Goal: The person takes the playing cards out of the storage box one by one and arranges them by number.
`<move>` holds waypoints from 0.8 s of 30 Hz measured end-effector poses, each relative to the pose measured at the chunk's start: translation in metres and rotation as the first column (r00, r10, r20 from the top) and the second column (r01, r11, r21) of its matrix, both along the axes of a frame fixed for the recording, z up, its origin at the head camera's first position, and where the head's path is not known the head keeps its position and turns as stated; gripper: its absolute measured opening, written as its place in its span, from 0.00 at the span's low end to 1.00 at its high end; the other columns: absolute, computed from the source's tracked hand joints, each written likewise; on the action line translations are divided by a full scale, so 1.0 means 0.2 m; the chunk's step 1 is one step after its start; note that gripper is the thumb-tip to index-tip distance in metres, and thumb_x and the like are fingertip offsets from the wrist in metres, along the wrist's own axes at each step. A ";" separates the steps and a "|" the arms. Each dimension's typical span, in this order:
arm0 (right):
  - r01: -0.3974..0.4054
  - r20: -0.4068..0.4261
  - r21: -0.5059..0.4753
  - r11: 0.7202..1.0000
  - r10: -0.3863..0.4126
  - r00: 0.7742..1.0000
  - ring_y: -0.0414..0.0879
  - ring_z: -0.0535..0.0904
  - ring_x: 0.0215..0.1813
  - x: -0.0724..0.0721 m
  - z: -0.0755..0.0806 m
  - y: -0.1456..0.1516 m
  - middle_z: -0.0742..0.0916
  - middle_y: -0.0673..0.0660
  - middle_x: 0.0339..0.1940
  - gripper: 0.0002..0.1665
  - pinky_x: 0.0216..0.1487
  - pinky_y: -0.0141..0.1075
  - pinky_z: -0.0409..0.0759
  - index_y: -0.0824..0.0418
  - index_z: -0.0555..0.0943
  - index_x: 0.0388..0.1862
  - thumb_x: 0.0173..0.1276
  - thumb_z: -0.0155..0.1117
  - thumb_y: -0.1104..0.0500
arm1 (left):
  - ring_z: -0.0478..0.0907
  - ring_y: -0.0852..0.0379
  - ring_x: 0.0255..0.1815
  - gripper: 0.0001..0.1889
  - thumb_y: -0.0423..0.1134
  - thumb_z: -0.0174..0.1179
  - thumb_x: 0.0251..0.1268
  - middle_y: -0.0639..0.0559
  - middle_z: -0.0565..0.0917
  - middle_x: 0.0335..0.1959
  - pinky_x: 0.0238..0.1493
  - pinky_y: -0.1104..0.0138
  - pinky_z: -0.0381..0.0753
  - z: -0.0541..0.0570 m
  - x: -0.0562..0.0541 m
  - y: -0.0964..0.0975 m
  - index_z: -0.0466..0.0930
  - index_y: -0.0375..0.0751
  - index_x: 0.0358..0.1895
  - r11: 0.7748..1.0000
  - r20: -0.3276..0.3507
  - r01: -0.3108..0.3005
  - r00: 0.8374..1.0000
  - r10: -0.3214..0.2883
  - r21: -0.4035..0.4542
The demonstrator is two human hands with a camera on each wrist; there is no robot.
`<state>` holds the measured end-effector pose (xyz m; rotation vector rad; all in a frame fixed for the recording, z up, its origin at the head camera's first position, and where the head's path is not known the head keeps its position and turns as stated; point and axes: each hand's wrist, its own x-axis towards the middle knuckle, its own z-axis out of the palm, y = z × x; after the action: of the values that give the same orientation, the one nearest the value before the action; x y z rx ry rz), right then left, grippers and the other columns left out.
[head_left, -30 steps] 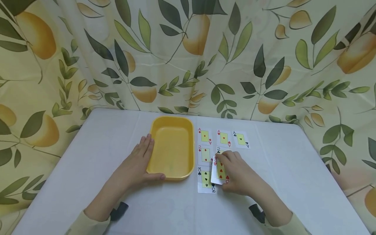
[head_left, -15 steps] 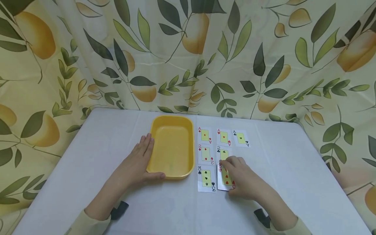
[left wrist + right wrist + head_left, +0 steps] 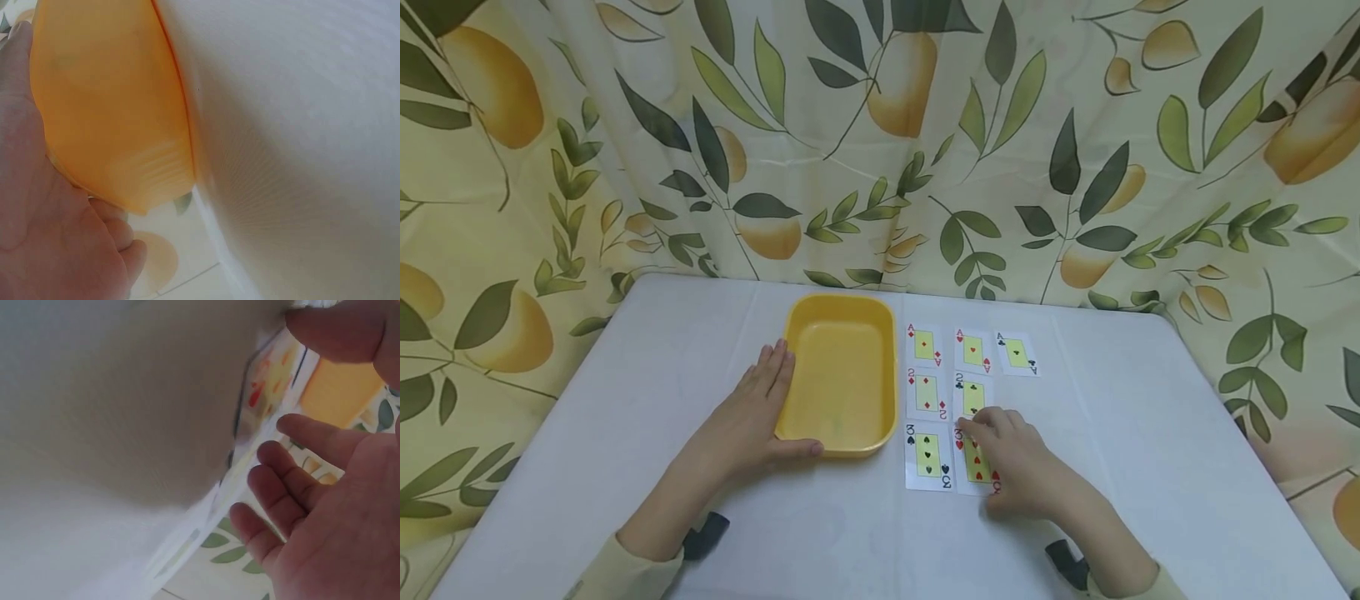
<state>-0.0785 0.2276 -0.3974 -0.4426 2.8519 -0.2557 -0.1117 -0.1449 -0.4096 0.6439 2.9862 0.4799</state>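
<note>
In the head view, my left hand point(image 3: 741, 417) lies along the left side of a yellow plastic tray point(image 3: 891, 400), fingers straight and thumb at its front edge. The left wrist view shows the palm against the side of the tray point(image 3: 112, 100). My right hand point(image 3: 1018, 458) rests over the three of hearts point(image 3: 976, 469), which is flat on the table and partly covered by the fingers. Seen from the right wrist, thumb and fingers are spread near this card point(image 3: 269, 381). Left of it is the three of spades point(image 3: 927, 457); above it, the two of clubs point(image 3: 973, 392).
The ace of diamonds point(image 3: 923, 345), ace of hearts point(image 3: 972, 350) and ace of clubs point(image 3: 1017, 353) form the far row. The two of diamonds point(image 3: 927, 393) is beneath the first ace. A fruit-patterned curtain point(image 3: 850, 167) hangs behind the white table point(image 3: 1120, 400).
My right hand has brought the three of hearts right and down from over the three of spades, and the card now lies flat below the two of clubs. The left hand stays put.
</note>
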 end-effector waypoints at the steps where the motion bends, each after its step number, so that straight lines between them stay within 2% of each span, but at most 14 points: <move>1: 0.002 -0.001 0.012 1.000 -0.002 1.000 0.50 0.65 0.58 0.00 0.01 0.00 0.74 0.54 0.63 0.61 0.50 0.42 0.76 0.52 0.71 0.72 0.32 0.84 0.58 | 0.33 0.45 0.83 0.70 0.85 0.53 0.45 0.43 0.36 0.83 0.80 0.50 0.46 0.00 0.00 0.00 0.38 0.36 0.81 1.000 -0.004 0.002 1.000 -0.002 0.001; 5: 0.006 -0.059 0.010 1.000 -0.006 0.998 0.56 0.65 0.63 -0.04 0.06 0.01 0.72 0.58 0.66 0.61 0.55 0.51 0.76 0.54 0.67 0.76 0.38 0.82 0.56 | 0.34 0.41 0.83 0.70 0.85 0.51 0.45 0.43 0.35 0.83 0.80 0.49 0.45 0.00 -0.01 -0.01 0.39 0.35 0.80 1.000 -0.017 0.009 1.000 -0.009 -0.007; 9: 0.057 -0.173 -0.141 0.988 -0.081 0.982 0.62 0.62 0.69 -0.11 0.16 0.01 0.69 0.62 0.70 0.56 0.59 0.63 0.72 0.54 0.63 0.78 0.49 0.76 0.58 | 0.34 0.39 0.82 0.69 0.85 0.51 0.46 0.43 0.34 0.83 0.80 0.48 0.46 0.01 -0.02 -0.03 0.40 0.37 0.81 1.000 -0.009 0.018 1.000 -0.019 -0.016; 11: 0.074 -0.231 -0.247 0.966 -0.133 0.964 0.63 0.60 0.70 -0.14 0.21 0.01 0.68 0.64 0.72 0.52 0.60 0.66 0.72 0.53 0.61 0.79 0.55 0.73 0.58 | 0.33 0.39 0.82 0.68 0.84 0.52 0.46 0.44 0.34 0.83 0.80 0.47 0.46 0.01 -0.02 -0.05 0.41 0.39 0.81 1.000 0.003 0.025 1.000 -0.025 -0.014; 14: 0.067 -0.314 -0.396 0.916 -0.203 0.927 0.63 0.59 0.71 -0.17 0.28 0.01 0.67 0.65 0.72 0.45 0.59 0.68 0.71 0.54 0.63 0.78 0.63 0.68 0.57 | 0.33 0.39 0.82 0.65 0.82 0.54 0.47 0.42 0.35 0.83 0.79 0.44 0.48 0.01 -0.01 -0.07 0.46 0.42 0.81 0.999 0.018 0.036 0.999 -0.036 0.007; 16: 0.048 -0.358 -0.457 0.888 -0.232 0.904 0.62 0.59 0.72 -0.18 0.31 0.01 0.68 0.64 0.72 0.41 0.61 0.67 0.69 0.54 0.65 0.77 0.65 0.66 0.58 | 0.32 0.39 0.82 0.62 0.82 0.54 0.49 0.42 0.36 0.83 0.78 0.43 0.50 0.02 -0.01 -0.07 0.48 0.44 0.81 0.999 0.024 0.042 0.999 -0.043 0.021; 18: 0.034 -0.384 -0.486 0.873 -0.248 0.889 0.61 0.59 0.73 -0.18 0.32 0.01 0.69 0.63 0.72 0.38 0.62 0.67 0.67 0.55 0.67 0.75 0.66 0.64 0.59 | 0.33 0.39 0.82 0.59 0.80 0.54 0.51 0.42 0.38 0.83 0.77 0.41 0.52 0.02 -0.02 -0.08 0.50 0.47 0.81 0.998 0.015 0.048 0.999 -0.048 0.032; 20: 0.031 -0.402 -0.481 0.876 -0.251 0.881 0.61 0.59 0.73 -0.17 0.32 0.01 0.70 0.62 0.72 0.36 0.63 0.67 0.67 0.55 0.68 0.74 0.67 0.64 0.58 | 0.38 0.40 0.82 0.56 0.79 0.54 0.53 0.44 0.44 0.83 0.75 0.41 0.58 0.03 -0.02 -0.09 0.54 0.49 0.80 0.998 -0.031 0.053 0.998 -0.052 0.040; 21: 0.032 -0.410 -0.468 0.883 -0.248 0.878 0.61 0.59 0.74 -0.17 0.32 0.01 0.70 0.62 0.72 0.36 0.63 0.68 0.66 0.55 0.68 0.74 0.67 0.64 0.57 | 0.46 0.41 0.82 0.53 0.77 0.55 0.55 0.44 0.52 0.82 0.73 0.42 0.62 0.04 -0.02 -0.10 0.57 0.49 0.79 0.997 -0.082 0.060 0.995 -0.056 0.050; 22: 0.031 -0.420 -0.451 0.892 -0.243 0.875 0.61 0.59 0.74 -0.17 0.31 0.00 0.70 0.62 0.72 0.37 0.64 0.68 0.65 0.55 0.68 0.74 0.67 0.65 0.55 | 0.54 0.42 0.80 0.49 0.75 0.56 0.57 0.44 0.60 0.79 0.71 0.43 0.67 0.05 -0.02 -0.10 0.61 0.49 0.78 0.995 -0.143 0.070 0.988 -0.060 0.065; 24: 0.024 -0.443 -0.414 0.910 -0.225 0.868 0.61 0.60 0.74 -0.17 0.29 -0.02 0.71 0.61 0.72 0.38 0.67 0.68 0.63 0.55 0.68 0.74 0.66 0.67 0.51 | 0.67 0.45 0.72 0.42 0.70 0.59 0.60 0.46 0.73 0.70 0.65 0.48 0.76 0.06 -0.02 -0.11 0.69 0.49 0.73 0.991 -0.283 0.091 0.957 -0.061 0.094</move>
<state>-0.1129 0.2243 -0.3387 -0.4413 3.3283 -0.8807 -0.1154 -0.1675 -0.3977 0.9036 3.1983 0.5921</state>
